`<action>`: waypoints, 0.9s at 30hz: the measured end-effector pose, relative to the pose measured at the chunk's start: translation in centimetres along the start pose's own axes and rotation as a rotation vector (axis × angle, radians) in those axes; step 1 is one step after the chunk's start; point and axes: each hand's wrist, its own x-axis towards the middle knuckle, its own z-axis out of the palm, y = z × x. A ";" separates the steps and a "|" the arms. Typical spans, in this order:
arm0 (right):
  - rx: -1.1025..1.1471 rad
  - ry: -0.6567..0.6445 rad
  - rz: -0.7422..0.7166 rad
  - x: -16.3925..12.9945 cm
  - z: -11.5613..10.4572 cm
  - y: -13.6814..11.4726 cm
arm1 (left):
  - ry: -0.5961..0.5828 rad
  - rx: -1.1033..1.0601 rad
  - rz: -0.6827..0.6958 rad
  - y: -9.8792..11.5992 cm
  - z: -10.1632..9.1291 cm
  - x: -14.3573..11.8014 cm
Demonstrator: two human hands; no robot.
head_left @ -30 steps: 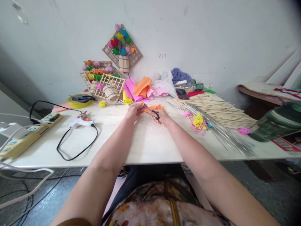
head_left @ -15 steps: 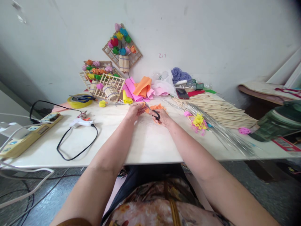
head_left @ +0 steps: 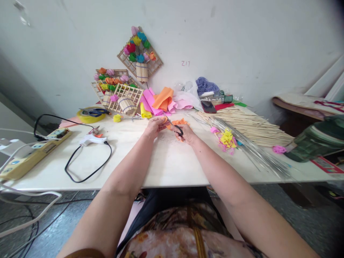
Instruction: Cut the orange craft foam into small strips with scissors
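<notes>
Hands (head_left: 155,128) (head_left: 186,133); half-hidden orange paper (head_left: 168,126) between

A: How is the place classed?
B: As a craft workspace — scissors (head_left: 180,131), wooden sticks (head_left: 249,125), wires (head_left: 255,154) and a glue gun (head_left: 92,140) are gathered at one table (head_left: 174,168), flowered panels (head_left: 140,58) displayed behind.

Soft, fairly even light brightens the pale wall (head_left: 242,43) and bench (head_left: 177,168), leaving faint shadows. The floor (head_left: 61,222) catches a bluish sheen at lower left. Wide-angle stretching distorts the green bottle (head_left: 314,139) at far right; darkness clips the upper-right corner; the scissors (head_left: 178,131) look slightly soft.
</notes>
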 end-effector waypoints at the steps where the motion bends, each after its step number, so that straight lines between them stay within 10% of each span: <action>1: 0.001 -0.001 -0.001 0.0 0.0 0.0 | 0.001 0.000 0.000 0.0 0.0 0.0; 27: -0.038 0.015 -0.027 -0.3 0.5 -0.5 | -0.025 0.022 0.091 -0.9 -1.0 1.1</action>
